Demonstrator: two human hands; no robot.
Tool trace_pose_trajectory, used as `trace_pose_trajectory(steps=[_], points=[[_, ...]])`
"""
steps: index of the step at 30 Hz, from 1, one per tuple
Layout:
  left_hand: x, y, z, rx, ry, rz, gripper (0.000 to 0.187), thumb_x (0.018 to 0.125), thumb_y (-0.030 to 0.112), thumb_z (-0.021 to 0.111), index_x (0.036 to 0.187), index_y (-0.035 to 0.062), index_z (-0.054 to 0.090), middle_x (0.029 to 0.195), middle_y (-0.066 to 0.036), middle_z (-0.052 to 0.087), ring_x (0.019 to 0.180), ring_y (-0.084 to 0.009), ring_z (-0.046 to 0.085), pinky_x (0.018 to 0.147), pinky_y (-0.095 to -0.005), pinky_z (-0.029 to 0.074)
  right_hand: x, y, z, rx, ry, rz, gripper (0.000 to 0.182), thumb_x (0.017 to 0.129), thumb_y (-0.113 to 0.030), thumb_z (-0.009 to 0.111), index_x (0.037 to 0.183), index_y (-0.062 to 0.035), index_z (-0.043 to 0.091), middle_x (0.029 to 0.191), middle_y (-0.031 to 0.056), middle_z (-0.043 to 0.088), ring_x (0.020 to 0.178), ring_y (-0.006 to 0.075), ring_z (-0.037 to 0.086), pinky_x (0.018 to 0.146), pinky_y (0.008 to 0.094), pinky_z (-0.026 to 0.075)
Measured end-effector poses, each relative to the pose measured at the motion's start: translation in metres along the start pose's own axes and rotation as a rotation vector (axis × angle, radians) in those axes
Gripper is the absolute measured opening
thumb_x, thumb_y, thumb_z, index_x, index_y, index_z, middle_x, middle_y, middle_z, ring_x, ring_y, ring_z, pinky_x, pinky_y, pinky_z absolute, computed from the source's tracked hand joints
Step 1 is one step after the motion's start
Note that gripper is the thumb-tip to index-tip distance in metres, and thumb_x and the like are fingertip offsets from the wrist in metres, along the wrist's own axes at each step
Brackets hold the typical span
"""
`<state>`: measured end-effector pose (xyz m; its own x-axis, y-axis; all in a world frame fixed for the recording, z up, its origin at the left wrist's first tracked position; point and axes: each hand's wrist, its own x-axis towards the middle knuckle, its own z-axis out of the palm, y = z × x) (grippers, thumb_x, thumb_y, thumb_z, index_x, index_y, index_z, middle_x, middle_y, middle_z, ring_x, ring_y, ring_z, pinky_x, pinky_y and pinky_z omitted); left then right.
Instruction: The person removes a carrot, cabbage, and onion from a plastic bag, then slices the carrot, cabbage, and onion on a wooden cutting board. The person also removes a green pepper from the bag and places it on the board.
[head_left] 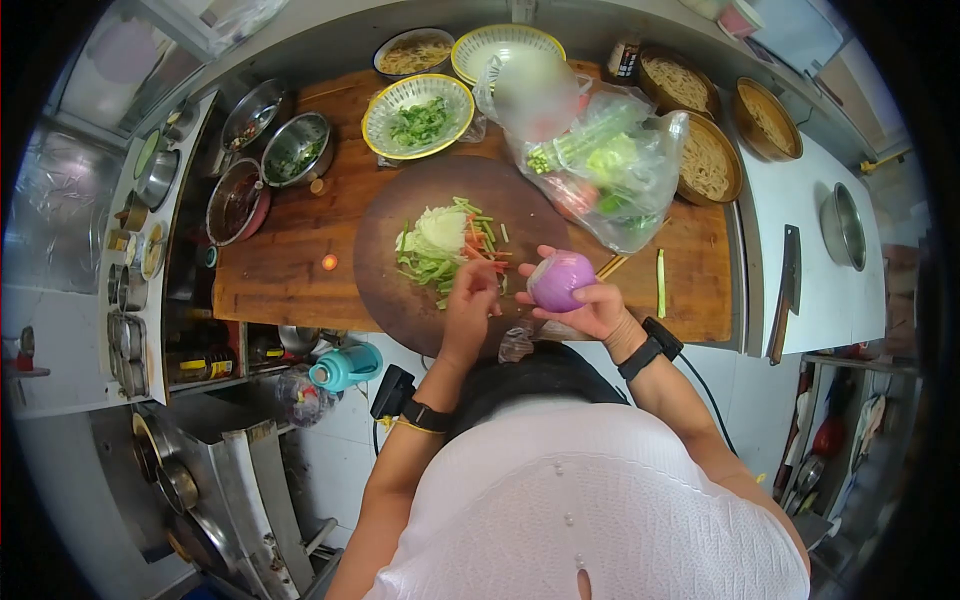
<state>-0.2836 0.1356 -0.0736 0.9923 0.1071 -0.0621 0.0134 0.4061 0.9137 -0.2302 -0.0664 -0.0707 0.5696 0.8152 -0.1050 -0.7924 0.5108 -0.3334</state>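
A peeled purple onion [562,281] rests in my right hand [600,312], palm turned up and fingers wrapped about it, just over the front right edge of the round cutting board [385,260]. My left hand [474,298] is at the board's front, its fingers curled in; whatever they may hold is too small to make out. Right beyond it lies a pile of cut vegetables: pale shredded cabbage [437,232], green strips [425,264] and orange-red strips [478,240].
A cleaver [786,290] lies on the white counter at right. A clear bag of vegetables [610,165] sits behind the board, near a patterned bowl of chopped greens [418,122]. Noodle bowls [708,160] stand at back right, metal bowls [297,150] at left.
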Motion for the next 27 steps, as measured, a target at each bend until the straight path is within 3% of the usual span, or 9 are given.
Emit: trace_pose_trajectory(steps=[2, 3, 5, 6, 8, 12, 18, 23, 27], points=[[-0.001, 0.002, 0.015, 0.356, -0.024, 0.116, 0.03, 0.081, 0.004, 0.058, 0.11, 0.0054, 0.049, 0.078, 0.001, 0.046, 0.061, -0.0076, 0.041, 0.055, -0.0216, 0.04, -0.001, 0.001, 0.006, -0.257, 0.135, -0.062, 0.077, 0.068, -0.005, 0.062, 0.138, -0.0138, 0.03, 0.131, 0.0124, 0.045, 0.118, 0.0315, 0.048, 0.097, 0.0399, 0.04], [-0.002, 0.01, 0.023, 0.358, -0.024, 0.114, 0.03, 0.081, 0.004, 0.058, 0.11, 0.0054, 0.049, 0.078, 0.001, 0.046, 0.061, -0.0076, 0.041, 0.055, -0.0216, 0.04, -0.001, 0.001, 0.004, -0.254, 0.135, -0.061, 0.077, 0.068, -0.005, 0.062, 0.138, -0.0138, 0.03, 0.131, 0.0124, 0.045, 0.118, 0.0315, 0.048, 0.097, 0.0399, 0.04], [-0.001, 0.028, 0.039, 0.717, -0.152, 0.113, 0.034, 0.075, 0.007, 0.067, 0.106, 0.0041, 0.053, 0.078, -0.002, 0.052, 0.063, -0.0098, 0.046, 0.056, -0.0223, 0.042, 0.0, 0.0, 0.001, -0.577, 0.139, -0.1, 0.076, 0.067, 0.003, 0.059, 0.137, -0.0112, 0.033, 0.122, 0.0068, 0.051, 0.111, 0.0189, 0.051, 0.093, 0.0302, 0.041], [0.001, 0.029, 0.044, 0.72, -0.151, 0.114, 0.034, 0.075, 0.007, 0.067, 0.106, 0.0041, 0.053, 0.078, -0.002, 0.052, 0.063, -0.0098, 0.046, 0.056, -0.0223, 0.042, 0.001, 0.0, 0.001, -0.576, 0.136, -0.1, 0.076, 0.067, 0.003, 0.059, 0.137, -0.0112, 0.033, 0.122, 0.0068, 0.051, 0.111, 0.0189, 0.051, 0.093, 0.0302, 0.041], [0.005, 0.029, 0.052, 0.819, -0.128, 0.329, 0.032, 0.071, 0.011, 0.073, 0.098, 0.0033, 0.058, 0.081, -0.005, 0.058, 0.066, -0.0123, 0.053, 0.059, -0.0241, 0.046, 0.002, 0.0, 0.008, -0.951, 0.154, -0.061, 0.071, 0.068, 0.004, 0.058, 0.135, -0.0086, 0.037, 0.115, 0.0034, 0.054, 0.105, 0.0112, 0.05, 0.09, 0.0252, 0.041], [0.008, 0.026, 0.043, 0.915, -0.173, 0.363, 0.028, 0.071, 0.012, 0.073, 0.094, 0.0024, 0.06, 0.086, -0.008, 0.062, 0.068, -0.0159, 0.059, 0.061, -0.0264, 0.049, 0.002, -0.005, 0.027, -1.017, 0.142, -0.065, 0.067, 0.07, 0.003, 0.058, 0.133, -0.0066, 0.038, 0.116, 0.0046, 0.054, 0.104, 0.0107, 0.049, 0.089, 0.0256, 0.041], [0.009, 0.03, 0.044, 0.973, -0.21, 0.344, 0.018, 0.074, 0.009, 0.07, 0.089, 0.0019, 0.063, 0.077, -0.01, 0.062, 0.062, -0.018, 0.06, 0.058, -0.0269, 0.048, -0.001, -0.008, 0.026, -1.143, 0.152, -0.049, 0.069, 0.069, 0.001, 0.059, 0.134, -0.0058, 0.037, 0.117, 0.005, 0.054, 0.102, 0.0107, 0.049, 0.089, 0.025, 0.04], [0.011, 0.026, 0.044, 1.027, -0.208, 0.513, 0.014, 0.076, 0.008, 0.067, 0.087, 0.0017, 0.063, 0.074, -0.01, 0.06, 0.061, -0.0183, 0.058, 0.057, -0.0273, 0.047, -0.003, -0.011, 0.03, -1.115, 0.135, -0.009, 0.071, 0.068, 0.0, 0.06, 0.134, -0.0058, 0.037, 0.117, 0.0061, 0.054, 0.103, 0.0107, 0.049, 0.089, 0.0251, 0.04], [0.011, 0.028, 0.045, 0.961, -0.217, 0.453, 0.012, 0.077, 0.007, 0.066, 0.086, 0.0018, 0.061, 0.075, -0.01, 0.06, 0.06, -0.0181, 0.058, 0.056, -0.0279, 0.047, -0.002, -0.01, 0.024, -1.122, 0.14, -0.017, 0.071, 0.068, 0.0, 0.06, 0.134, -0.0062, 0.037, 0.117, 0.0059, 0.054, 0.102, 0.0111, 0.05, 0.09, 0.0253, 0.04]])
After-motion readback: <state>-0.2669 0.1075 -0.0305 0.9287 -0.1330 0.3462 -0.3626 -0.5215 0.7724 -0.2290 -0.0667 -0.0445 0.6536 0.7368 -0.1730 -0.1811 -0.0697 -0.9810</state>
